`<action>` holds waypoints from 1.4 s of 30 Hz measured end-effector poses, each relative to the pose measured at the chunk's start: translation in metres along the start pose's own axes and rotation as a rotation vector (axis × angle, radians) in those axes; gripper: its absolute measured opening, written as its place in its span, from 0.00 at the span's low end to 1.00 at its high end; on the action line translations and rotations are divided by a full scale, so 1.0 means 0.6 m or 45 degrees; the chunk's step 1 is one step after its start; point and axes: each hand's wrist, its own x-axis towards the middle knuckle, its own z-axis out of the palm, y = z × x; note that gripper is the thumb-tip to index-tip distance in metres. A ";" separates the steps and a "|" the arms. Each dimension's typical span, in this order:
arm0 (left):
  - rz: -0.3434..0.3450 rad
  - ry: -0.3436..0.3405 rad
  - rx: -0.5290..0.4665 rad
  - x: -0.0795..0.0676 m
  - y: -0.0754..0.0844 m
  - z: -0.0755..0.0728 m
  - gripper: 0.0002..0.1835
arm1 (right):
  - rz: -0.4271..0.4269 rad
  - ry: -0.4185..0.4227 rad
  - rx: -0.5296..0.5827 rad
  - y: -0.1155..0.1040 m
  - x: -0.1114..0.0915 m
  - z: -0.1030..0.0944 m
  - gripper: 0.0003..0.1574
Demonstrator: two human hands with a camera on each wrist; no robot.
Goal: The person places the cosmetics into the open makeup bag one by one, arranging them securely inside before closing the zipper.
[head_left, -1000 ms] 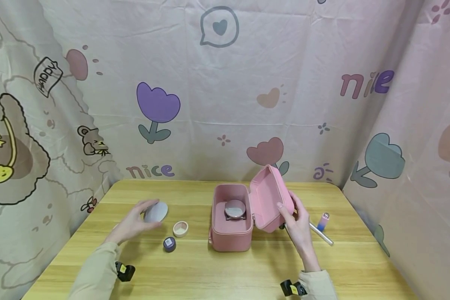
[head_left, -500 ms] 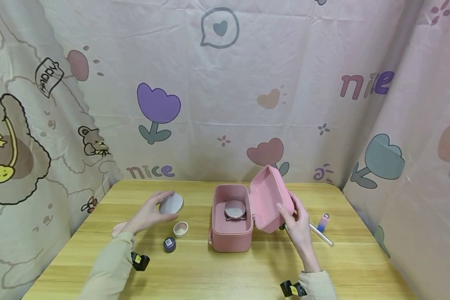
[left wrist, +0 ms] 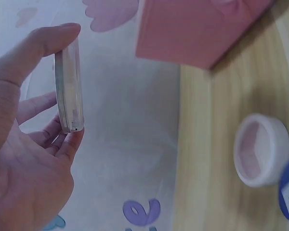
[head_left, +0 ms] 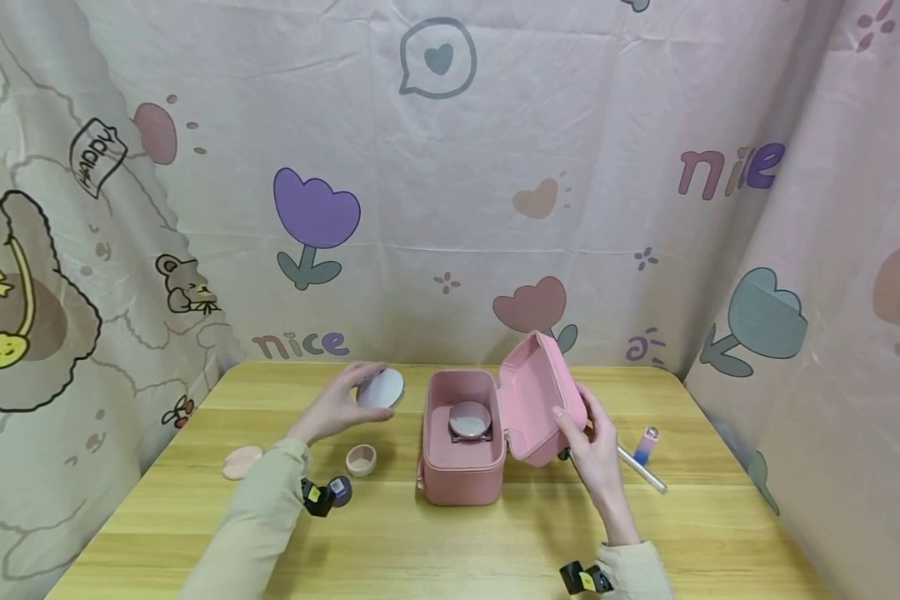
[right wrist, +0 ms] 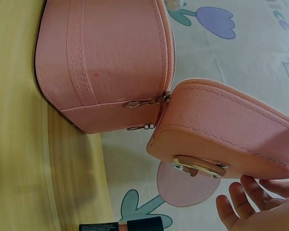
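Observation:
A round, silvery-white compact (head_left: 382, 389) is pinched at its edges between the thumb and fingers of my left hand (head_left: 336, 407), raised to the left of a pink makeup case (head_left: 462, 486). In the left wrist view the compact (left wrist: 70, 89) appears edge-on, thumb above and fingers below. The case stands unzipped, and another round compact (head_left: 469, 419) lies inside it. With my right hand (head_left: 598, 454) I hold the case's lid (head_left: 543, 400) tilted back to the right. The right wrist view shows the lid's handle (right wrist: 200, 166) near my fingertips.
On the left side of the table lie a pale pink pad (head_left: 242, 462), a cream round pot (head_left: 361, 460) and a dark blue jar (head_left: 341, 492). A silver tube (head_left: 642, 470) and a pink-blue tube (head_left: 647, 445) are right of the lid. A printed curtain (head_left: 435, 167) hangs behind.
My left hand has carried the compact rightward and slightly farther back, toward the case, uncovering the pale pink pad. The right hand and lid have stayed in place.

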 end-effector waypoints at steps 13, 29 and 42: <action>0.008 -0.057 -0.093 0.048 0.051 0.022 0.43 | 0.009 0.000 -0.012 0.000 -0.001 0.000 0.33; 0.011 -0.170 -0.080 0.092 0.084 0.088 0.43 | 0.012 -0.004 -0.029 0.002 0.001 -0.001 0.33; 0.055 -0.296 0.008 0.112 0.095 0.145 0.43 | 0.012 -0.005 -0.023 0.000 0.000 0.000 0.34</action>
